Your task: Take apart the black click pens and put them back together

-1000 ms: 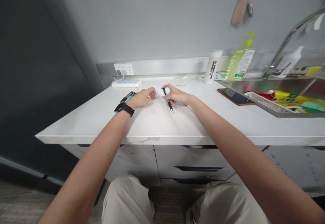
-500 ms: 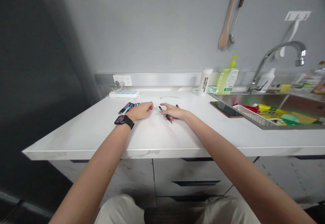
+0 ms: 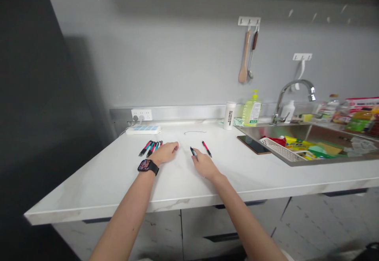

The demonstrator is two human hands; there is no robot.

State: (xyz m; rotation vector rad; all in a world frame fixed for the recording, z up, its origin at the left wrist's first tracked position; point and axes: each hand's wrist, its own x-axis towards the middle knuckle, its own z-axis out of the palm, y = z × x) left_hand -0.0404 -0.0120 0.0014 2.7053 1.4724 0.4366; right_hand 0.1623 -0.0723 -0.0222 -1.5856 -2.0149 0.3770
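My left hand (image 3: 166,153), with a black smartwatch (image 3: 145,166) at the wrist, rests on the white counter with its fingers curled in; nothing shows in them. Just left of it lies a group of several pens (image 3: 149,148) in red, teal and black, partly behind the hand. My right hand (image 3: 204,164) pinches a dark pen (image 3: 193,151), whose far end sticks out past the fingers; the rest is hidden by the hand. Beyond that hand, a single red and black pen (image 3: 207,149) lies slanted on the counter.
At the back stand a power strip (image 3: 143,130), a white cylinder (image 3: 229,116) and a yellow-green soap bottle (image 3: 251,113). A thin wire (image 3: 194,132) lies mid-counter. A dark phone or tablet (image 3: 253,145) lies by the sink (image 3: 296,162), which holds a white basket (image 3: 281,149) and colourful packaging.
My view has tilted up and turned right. The right hand has drawn back toward me with the pen still in it, leaving the red pen in full view. The left hand stays beside the pens.
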